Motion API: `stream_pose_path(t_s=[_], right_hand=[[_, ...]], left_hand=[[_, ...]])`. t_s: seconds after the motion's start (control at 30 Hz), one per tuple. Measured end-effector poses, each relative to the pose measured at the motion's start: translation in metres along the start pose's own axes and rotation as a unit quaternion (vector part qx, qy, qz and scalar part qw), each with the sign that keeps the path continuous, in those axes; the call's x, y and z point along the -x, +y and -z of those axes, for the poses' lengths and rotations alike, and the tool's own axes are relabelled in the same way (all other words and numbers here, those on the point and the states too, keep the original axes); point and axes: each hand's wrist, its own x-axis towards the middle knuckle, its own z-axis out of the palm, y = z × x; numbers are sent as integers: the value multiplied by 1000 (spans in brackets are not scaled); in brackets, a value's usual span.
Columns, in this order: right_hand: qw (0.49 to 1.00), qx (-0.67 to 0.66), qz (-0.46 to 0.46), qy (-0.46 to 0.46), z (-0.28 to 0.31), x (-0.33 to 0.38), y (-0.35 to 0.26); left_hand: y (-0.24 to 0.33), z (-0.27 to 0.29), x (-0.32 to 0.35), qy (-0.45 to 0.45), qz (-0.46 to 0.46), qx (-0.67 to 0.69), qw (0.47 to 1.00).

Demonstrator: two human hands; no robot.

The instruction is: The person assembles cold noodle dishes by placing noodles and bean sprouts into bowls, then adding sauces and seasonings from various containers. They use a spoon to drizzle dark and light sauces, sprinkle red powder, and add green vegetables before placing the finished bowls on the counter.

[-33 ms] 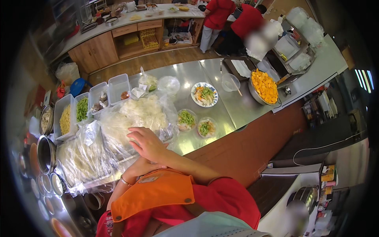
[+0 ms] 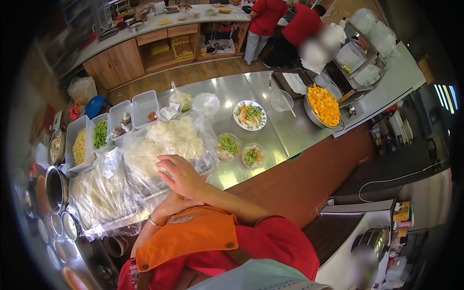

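Observation:
My right hand (image 2: pixel 180 177) rests across my left one, its fingers stretched out, slightly bent and holding nothing. Beneath its wrist lies my left hand (image 2: pixel 169 205), with a bracelet on that arm; most of its fingers are hidden, and only a fingertip shows past the right wrist. Both hands are in front of my orange apron (image 2: pixel 193 234), at the counter's near edge. Just beyond the right fingers is a clear plastic bag of pale noodles (image 2: pixel 169 137). Left of it, a second plastic-covered batch of pale noodles (image 2: pixel 104 193) lies on a tray.
On the metal counter (image 2: pixel 285 121) stand a patterned plate of food (image 2: pixel 250 116), two bowls with greens (image 2: pixel 227 146), and a pot of orange cubes (image 2: pixel 324 107). Plastic tubs of ingredients (image 2: pixel 100 134) line the left. Two people in red (image 2: pixel 268 18) stand at the back.

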Motion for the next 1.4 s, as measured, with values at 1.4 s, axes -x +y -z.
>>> stream_pose_path(t_s=[1.4], right_hand=[[986,-72,-113,-101,2,28,23]], left_hand=[[-72,33,30,104,18,-281,954]])
